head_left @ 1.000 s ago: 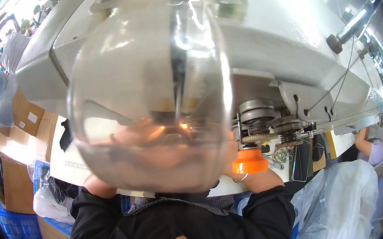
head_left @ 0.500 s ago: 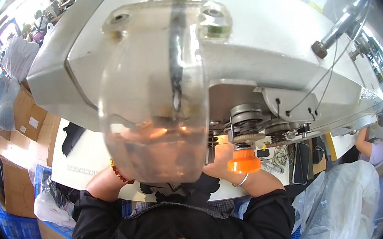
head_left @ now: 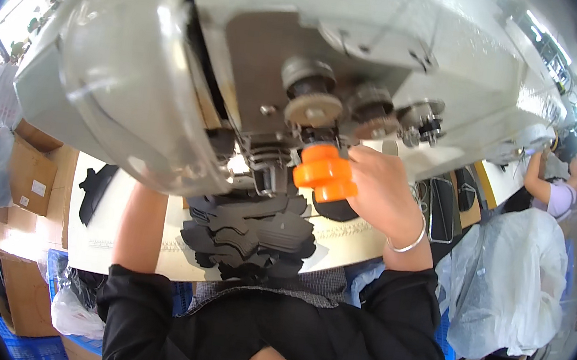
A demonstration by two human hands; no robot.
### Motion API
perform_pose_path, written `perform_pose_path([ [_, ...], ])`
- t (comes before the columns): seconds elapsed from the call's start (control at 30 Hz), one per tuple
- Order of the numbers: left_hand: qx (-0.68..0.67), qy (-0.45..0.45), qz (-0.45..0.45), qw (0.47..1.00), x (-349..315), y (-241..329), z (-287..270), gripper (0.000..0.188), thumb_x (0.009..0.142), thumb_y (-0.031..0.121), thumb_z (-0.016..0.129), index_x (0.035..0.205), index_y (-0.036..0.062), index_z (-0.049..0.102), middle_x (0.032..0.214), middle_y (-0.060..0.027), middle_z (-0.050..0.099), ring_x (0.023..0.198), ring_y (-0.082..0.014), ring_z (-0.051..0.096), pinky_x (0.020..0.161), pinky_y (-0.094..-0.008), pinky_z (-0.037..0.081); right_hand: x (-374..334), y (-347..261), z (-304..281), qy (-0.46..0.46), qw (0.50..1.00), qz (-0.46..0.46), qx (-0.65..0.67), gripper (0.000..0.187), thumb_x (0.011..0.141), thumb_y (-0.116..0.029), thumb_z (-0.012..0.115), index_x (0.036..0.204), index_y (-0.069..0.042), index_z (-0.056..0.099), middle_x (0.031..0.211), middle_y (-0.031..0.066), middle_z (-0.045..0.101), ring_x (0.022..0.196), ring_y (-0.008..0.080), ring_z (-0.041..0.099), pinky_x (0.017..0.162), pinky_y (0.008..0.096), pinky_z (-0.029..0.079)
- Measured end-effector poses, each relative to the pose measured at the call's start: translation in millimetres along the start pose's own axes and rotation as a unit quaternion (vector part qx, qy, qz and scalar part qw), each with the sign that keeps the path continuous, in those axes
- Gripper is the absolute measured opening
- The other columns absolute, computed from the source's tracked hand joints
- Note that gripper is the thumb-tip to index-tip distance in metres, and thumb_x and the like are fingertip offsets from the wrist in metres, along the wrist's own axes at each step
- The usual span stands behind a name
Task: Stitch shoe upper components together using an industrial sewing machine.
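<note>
A grey-white sewing machine (head_left: 467, 108) fills the upper view, with a clear plastic guard (head_left: 135, 91) at its left end. My left forearm (head_left: 141, 227) reaches up behind the guard, and the hand there is hidden. Just right of the orange knob (head_left: 325, 173), my right hand (head_left: 383, 191) is closed, its fingers curled and partly covered by the machine. What it holds, if anything, cannot be made out. Below the needle area lies a pile of black cut fabric pieces (head_left: 253, 236). A rounded black piece (head_left: 337, 209) lies beside the pile, under the right hand.
Another black piece (head_left: 95, 193) lies on the pale table (head_left: 100, 244) at left. A dark flat case (head_left: 440, 210) is at right. Cardboard boxes (head_left: 33, 172) stand left; a large plastic-wrapped bundle (head_left: 511, 284) stands right. A person in a lilac top (head_left: 560, 197) works beyond.
The view has shifted, so the machine appears further left. My right hand has come up beside the orange knob. My left bracelet is out of sight, and the black pile shows more fully.
</note>
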State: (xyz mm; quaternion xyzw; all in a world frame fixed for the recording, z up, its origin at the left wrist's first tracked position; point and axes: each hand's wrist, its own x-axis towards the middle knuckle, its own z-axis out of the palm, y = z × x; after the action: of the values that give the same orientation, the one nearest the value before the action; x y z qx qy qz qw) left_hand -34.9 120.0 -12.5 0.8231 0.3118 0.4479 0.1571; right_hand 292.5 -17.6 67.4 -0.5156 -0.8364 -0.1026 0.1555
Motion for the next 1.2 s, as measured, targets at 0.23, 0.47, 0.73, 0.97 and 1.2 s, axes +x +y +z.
perform_pose_path([
  [0.23, -0.042, 0.080, 0.071, 0.993, 50.2, -2.8, 11.4, 0.019, 0.080, 0.010, 0.067, 0.096, -0.0002, 0.063, 0.093, -0.0081, 0.062, 0.078, -0.0211, 0.061, 0.068, -0.0315, 0.050, -56.9, 3.3, 84.5, -0.033, 0.997, 0.065, 0.009, 0.025, 0.071, -0.016, 0.073, 0.087, -0.007, 0.055, 0.085, 0.0071, 0.052, 0.085, 0.0255, 0.057, 0.065, 0.0355, 0.049],
  [0.47, 0.080, 0.216, 0.119, 0.966, -1.4, -22.0, -54.6, 0.018, 0.079, 0.014, 0.069, 0.089, -0.0009, 0.065, 0.089, -0.0041, 0.062, 0.078, -0.0206, 0.060, 0.069, -0.0312, 0.048, -90.7, -19.3, 104.9, -0.002, 0.977, 0.212, 0.015, 0.050, 0.067, -0.011, 0.078, 0.112, -0.003, 0.055, 0.107, 0.0120, 0.052, 0.102, 0.0311, 0.055, 0.082, 0.0390, 0.049],
  [0.73, 0.078, 0.139, -0.376, 0.913, -165.0, -61.4, -206.0, 0.003, 0.086, 0.001, 0.066, 0.088, 0.0002, 0.064, 0.075, 0.0058, 0.057, 0.070, -0.0016, 0.050, 0.064, -0.0176, 0.041, -98.5, -23.7, 103.7, -0.024, 0.974, 0.221, 0.038, 0.045, 0.068, -0.002, 0.075, 0.109, -0.002, 0.056, 0.102, 0.0121, 0.051, 0.099, 0.0322, 0.053, 0.083, 0.0405, 0.045],
  [0.97, 0.348, 0.147, -0.397, 0.836, -226.6, -124.2, -209.1, 0.021, 0.075, 0.015, 0.074, 0.090, 0.0016, 0.066, 0.077, -0.0144, 0.068, 0.075, -0.0308, 0.065, 0.069, -0.0400, 0.050, -90.3, -15.2, 103.8, -0.016, 0.979, 0.202, 0.017, 0.048, 0.062, -0.007, 0.081, 0.102, -0.008, 0.056, 0.097, 0.0099, 0.049, 0.094, 0.0300, 0.053, 0.078, 0.0388, 0.046],
  [1.2, 0.490, 0.111, -0.254, 0.827, -139.5, -7.4, -135.9, 0.019, 0.075, 0.009, 0.075, 0.091, 0.0039, 0.066, 0.100, -0.0128, 0.064, 0.098, -0.0298, 0.058, 0.088, -0.0396, 0.045, -82.2, -3.3, 98.6, -0.087, 0.977, 0.192, 0.031, 0.043, 0.065, -0.015, 0.082, 0.097, -0.009, 0.054, 0.094, 0.0082, 0.051, 0.093, 0.0287, 0.052, 0.076, 0.0399, 0.041],
])
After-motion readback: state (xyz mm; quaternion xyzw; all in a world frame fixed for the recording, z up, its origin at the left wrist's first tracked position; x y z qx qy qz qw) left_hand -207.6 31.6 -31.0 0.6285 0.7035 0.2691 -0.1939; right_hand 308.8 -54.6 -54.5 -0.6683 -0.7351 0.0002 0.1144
